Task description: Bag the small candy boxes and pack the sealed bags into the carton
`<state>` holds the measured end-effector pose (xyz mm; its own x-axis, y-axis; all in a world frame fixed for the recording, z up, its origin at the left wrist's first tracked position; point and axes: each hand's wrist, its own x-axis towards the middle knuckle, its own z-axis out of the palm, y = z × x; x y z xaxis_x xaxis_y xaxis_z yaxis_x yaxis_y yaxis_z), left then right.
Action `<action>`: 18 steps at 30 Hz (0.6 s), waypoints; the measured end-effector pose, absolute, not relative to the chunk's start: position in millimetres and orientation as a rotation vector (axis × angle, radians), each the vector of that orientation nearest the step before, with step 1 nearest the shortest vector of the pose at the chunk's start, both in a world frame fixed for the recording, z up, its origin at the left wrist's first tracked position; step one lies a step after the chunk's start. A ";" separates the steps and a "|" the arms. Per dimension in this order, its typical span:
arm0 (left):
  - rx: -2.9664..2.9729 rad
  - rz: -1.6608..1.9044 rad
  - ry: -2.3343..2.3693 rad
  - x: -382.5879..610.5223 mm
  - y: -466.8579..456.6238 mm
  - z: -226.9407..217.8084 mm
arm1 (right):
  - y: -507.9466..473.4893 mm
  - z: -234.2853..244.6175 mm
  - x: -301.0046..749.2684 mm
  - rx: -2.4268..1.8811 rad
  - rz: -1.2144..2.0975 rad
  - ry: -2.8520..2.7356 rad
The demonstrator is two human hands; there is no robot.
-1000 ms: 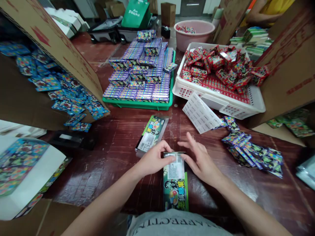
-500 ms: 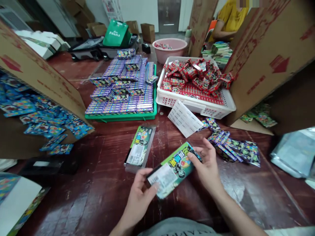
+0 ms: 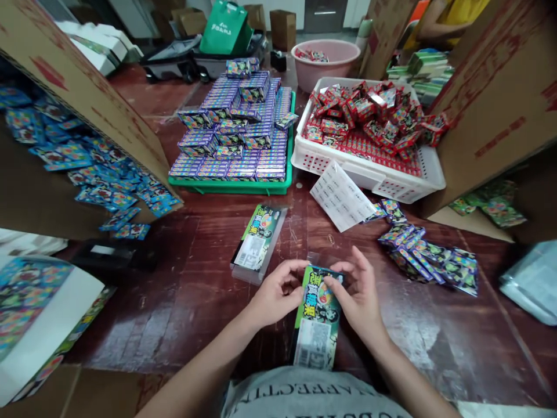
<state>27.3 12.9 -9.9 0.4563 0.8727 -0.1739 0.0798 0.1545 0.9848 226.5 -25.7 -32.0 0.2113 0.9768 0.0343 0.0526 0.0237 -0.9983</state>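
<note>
In front of my body is a flat green-and-black candy box (image 3: 317,325) with a white barcode label, its lower end close to my shirt. Clear film sticks out past its far end. My left hand (image 3: 278,296) pinches the upper left edge of the box. My right hand (image 3: 359,299) grips the upper right corner, thumb on the front face, other fingers partly hidden behind. A second candy box (image 3: 257,239) in a clear sleeve lies on the table to the left. A sheet of printed labels (image 3: 342,197) and several purple candy packets (image 3: 429,258) lie farther off and to the right.
A green tray (image 3: 243,187) bears stacked purple boxes. Beside it, a white basket (image 3: 369,177) holds red packets, with a pink basin (image 3: 326,72) behind. Cardboard cartons (image 3: 108,110) flank the table. Plastic bags (image 3: 533,281) lie far right. A person in yellow (image 3: 456,26) sits beyond.
The box has turned from slanting to nearly upright in view and come closer to my body. My left hand has moved from its lower end to its upper left edge.
</note>
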 end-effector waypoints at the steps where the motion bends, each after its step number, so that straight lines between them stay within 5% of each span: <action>1: 1.310 0.694 0.938 26.4 15.2 -9.3 | -26.5 -31.6 227.2 -1.299 1.077 -1.102; 8: 1.350 0.707 0.976 24.8 30.2 -3.1 | -27.2 -31.7 235.7 -1.282 1.291 -1.185; 18: 1.195 0.851 1.084 35.7 25.3 -6.2 | -23.1 -25.4 225.8 -1.194 1.147 -1.062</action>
